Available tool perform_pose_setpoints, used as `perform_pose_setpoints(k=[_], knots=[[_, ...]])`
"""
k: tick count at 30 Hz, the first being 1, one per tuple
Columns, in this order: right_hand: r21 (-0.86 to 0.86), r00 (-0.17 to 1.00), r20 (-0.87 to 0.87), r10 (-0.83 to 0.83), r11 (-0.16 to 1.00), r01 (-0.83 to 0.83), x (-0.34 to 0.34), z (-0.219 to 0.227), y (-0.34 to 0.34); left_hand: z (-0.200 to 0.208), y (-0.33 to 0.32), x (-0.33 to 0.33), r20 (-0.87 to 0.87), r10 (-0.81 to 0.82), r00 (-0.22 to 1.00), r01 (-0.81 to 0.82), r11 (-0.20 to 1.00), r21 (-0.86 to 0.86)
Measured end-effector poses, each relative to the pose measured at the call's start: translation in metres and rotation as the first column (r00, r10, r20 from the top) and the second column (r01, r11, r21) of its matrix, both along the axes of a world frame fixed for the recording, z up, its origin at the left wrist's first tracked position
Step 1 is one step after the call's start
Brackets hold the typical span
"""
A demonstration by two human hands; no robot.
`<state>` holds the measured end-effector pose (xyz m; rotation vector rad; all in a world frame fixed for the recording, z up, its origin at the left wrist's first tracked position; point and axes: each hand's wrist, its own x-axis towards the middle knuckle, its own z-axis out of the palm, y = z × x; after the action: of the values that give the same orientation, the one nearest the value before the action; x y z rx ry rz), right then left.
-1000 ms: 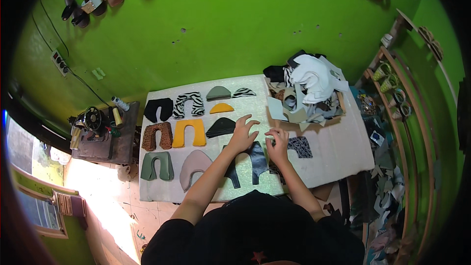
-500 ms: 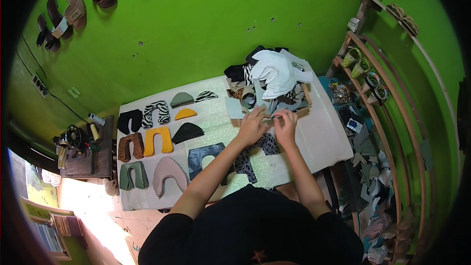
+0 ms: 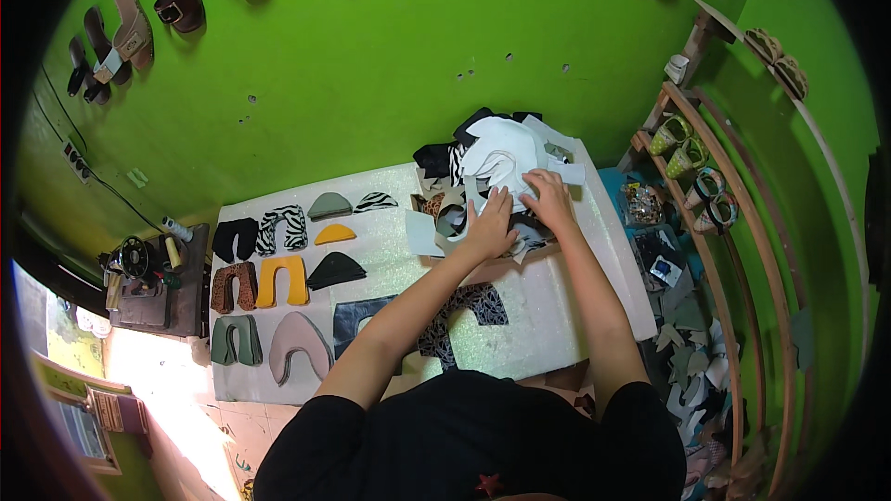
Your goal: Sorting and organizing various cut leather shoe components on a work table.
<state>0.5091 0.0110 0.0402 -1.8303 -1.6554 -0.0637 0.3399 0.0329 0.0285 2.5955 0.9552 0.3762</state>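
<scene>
Both hands are reaching into the heap of cut pieces lying at about one o'clock on the white surface. The left hand is pressing flat on the heap's near edge, fingers spread, gripping nothing. The right hand is resting just beside it at three o'clock, fingers curled onto a pale piece; whether its grip is closing on that piece I cannot tell. Sorted shoe-upper cutouts are lying in rows at nine o'clock, well apart.
</scene>
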Motion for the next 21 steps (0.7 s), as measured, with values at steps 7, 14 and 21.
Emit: perform_pose_setpoints(k=[7,14,21], knots=[[-0.022,0.983,0.084,0.164,0.986,-0.163,0.023,-0.015,0.014,-0.011,0.001,0.012,-0.063,0.041,0.997,-0.042,0.999,-0.021],[0.045,0.946,0.192,0.260,0.961,-0.273,0.019,-0.010,0.017,-0.014,0.009,0.008,0.000,0.088,0.996,-0.088,0.996,-0.032],[0.246,0.885,0.390,0.256,0.897,-0.368,0.026,-0.036,0.029,-0.011,0.008,0.009,0.023,0.078,0.997,-0.078,0.996,-0.032]])
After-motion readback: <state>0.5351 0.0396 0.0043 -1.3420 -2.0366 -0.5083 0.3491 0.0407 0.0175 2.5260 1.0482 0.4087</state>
